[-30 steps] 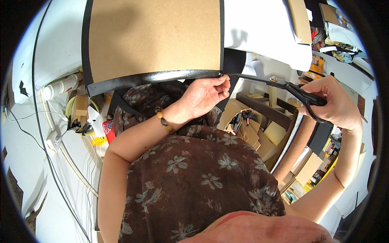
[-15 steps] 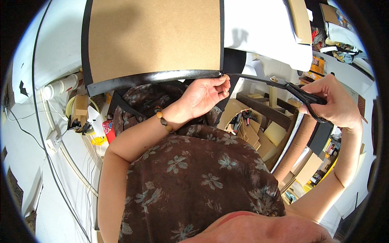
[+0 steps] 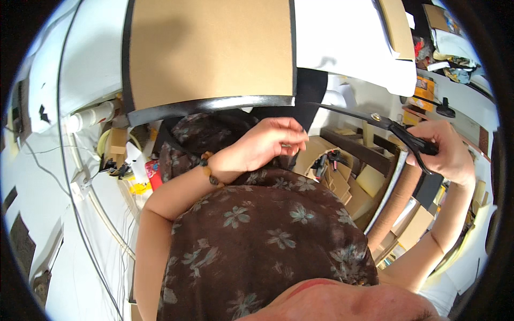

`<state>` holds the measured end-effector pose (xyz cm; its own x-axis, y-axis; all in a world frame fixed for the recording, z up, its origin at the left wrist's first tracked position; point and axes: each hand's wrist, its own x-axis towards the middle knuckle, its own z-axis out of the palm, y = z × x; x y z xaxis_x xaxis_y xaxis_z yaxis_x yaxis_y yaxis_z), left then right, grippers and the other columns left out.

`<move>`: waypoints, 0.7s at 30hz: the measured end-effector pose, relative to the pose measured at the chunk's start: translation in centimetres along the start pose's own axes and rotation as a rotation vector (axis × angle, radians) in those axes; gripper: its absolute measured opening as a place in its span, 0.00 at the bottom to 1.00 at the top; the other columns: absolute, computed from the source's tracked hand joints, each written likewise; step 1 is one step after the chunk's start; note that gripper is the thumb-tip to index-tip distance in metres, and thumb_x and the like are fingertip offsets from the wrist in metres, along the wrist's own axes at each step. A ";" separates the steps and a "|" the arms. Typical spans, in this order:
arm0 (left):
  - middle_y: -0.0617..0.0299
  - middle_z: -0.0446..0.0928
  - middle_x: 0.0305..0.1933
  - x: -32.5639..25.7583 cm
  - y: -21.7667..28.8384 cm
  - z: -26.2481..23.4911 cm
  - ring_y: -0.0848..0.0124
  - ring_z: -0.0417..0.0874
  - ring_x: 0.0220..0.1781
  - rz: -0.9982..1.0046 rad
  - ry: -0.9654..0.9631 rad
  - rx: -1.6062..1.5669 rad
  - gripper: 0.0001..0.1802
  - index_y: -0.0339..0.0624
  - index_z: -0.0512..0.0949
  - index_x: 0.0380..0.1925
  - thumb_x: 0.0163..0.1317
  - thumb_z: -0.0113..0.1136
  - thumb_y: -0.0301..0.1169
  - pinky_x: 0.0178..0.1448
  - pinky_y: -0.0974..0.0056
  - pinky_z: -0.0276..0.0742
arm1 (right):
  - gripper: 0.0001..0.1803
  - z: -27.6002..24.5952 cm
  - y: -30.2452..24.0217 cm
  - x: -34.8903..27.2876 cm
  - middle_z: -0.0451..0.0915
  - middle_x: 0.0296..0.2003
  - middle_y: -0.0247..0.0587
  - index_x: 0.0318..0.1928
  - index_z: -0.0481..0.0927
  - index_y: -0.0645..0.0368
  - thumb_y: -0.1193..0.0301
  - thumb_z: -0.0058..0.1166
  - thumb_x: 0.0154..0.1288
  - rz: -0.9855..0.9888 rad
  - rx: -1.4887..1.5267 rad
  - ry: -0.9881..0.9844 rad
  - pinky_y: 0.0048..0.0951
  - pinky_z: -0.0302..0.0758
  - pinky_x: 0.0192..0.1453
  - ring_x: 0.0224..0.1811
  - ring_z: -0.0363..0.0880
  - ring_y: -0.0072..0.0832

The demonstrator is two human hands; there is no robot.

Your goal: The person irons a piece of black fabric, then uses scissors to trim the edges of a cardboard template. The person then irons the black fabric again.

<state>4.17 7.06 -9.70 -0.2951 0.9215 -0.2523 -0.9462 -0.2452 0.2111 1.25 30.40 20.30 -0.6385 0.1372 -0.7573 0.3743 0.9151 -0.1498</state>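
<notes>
A tan board (image 3: pixel 211 51) with black borders lies on the white worktop, and a glossy black strip (image 3: pixel 214 105) runs along its near edge. Below that edge hovers my left hand (image 3: pixel 262 143), apart from the board. Its thumb and fingers are pinched together; a tiny dark bit shows at the fingertips, too small to name. My right hand (image 3: pixel 447 152) grips black-handled scissors (image 3: pixel 393 127) to the right, fingers in the handles. Their long blades point left toward the board's near right corner and look nearly closed.
A white worktop (image 3: pixel 348 40) spreads beyond the board. Under it, on the right, stand a box of cardboard pieces (image 3: pixel 334 176) and a brown roll (image 3: pixel 396 203). White rolls (image 3: pixel 93 116) and a basket (image 3: pixel 110 142) sit left. A black cable (image 3: pixel 64 155) hangs there.
My left hand has come away from the board's near right corner, down toward my lap. The scissors have dropped slightly. The view has shifted a little.
</notes>
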 end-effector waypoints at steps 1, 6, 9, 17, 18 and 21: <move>0.61 0.82 0.34 -1.6 0.8 0.6 0.75 0.81 0.36 0.001 0.021 0.145 0.05 0.38 0.81 0.37 0.67 0.61 0.28 0.42 0.70 0.76 | 0.20 0.5 1.9 -0.5 0.79 0.28 0.37 0.40 0.83 0.71 0.72 0.74 0.48 -0.063 0.007 0.055 0.23 0.71 0.36 0.32 0.74 0.18; 0.63 0.86 0.35 -12.7 7.0 1.8 0.81 0.80 0.34 0.675 0.691 0.880 0.03 0.37 0.86 0.34 0.60 0.67 0.21 0.40 0.73 0.77 | 0.29 5.2 9.7 -1.4 0.82 0.42 0.42 0.48 0.82 0.65 0.64 0.78 0.47 -0.234 0.238 0.209 0.27 0.73 0.53 0.45 0.80 0.30; 0.65 0.84 0.30 -19.8 11.6 0.5 0.81 0.78 0.31 1.213 1.367 1.065 0.04 0.36 0.86 0.32 0.59 0.65 0.19 0.38 0.73 0.76 | 0.29 9.7 11.6 -0.3 0.82 0.39 0.36 0.48 0.82 0.68 0.64 0.78 0.49 -0.286 0.600 0.258 0.23 0.71 0.48 0.41 0.76 0.20; 0.51 0.81 0.31 -31.3 23.3 -7.5 0.54 0.83 0.34 0.785 1.986 2.328 0.05 0.35 0.84 0.30 0.55 0.61 0.23 0.40 0.56 0.79 | 0.27 12.3 9.4 3.3 0.77 0.33 0.27 0.48 0.82 0.70 0.68 0.76 0.50 -0.410 0.715 0.287 0.18 0.67 0.40 0.35 0.71 0.15; 0.50 0.81 0.32 -31.8 23.9 -7.5 0.51 0.82 0.36 0.651 1.955 2.431 0.05 0.34 0.83 0.29 0.55 0.58 0.22 0.41 0.53 0.78 | 0.26 12.3 9.2 3.6 0.77 0.32 0.26 0.47 0.82 0.70 0.68 0.76 0.50 -0.430 0.718 0.277 0.18 0.67 0.39 0.34 0.71 0.14; 0.51 0.79 0.33 -31.5 25.1 -6.8 0.52 0.80 0.38 0.381 1.651 2.715 0.06 0.36 0.80 0.24 0.50 0.53 0.17 0.43 0.52 0.78 | 0.24 12.5 9.2 3.4 0.77 0.32 0.25 0.46 0.83 0.69 0.71 0.76 0.49 -0.405 0.762 0.267 0.17 0.67 0.38 0.33 0.71 0.13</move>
<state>-11.14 -30.17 -2.87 -0.9198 0.2627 0.2915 0.1910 0.9486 -0.2522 10.92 34.54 8.41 -0.9178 0.0295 -0.3959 0.3698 0.4261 -0.8257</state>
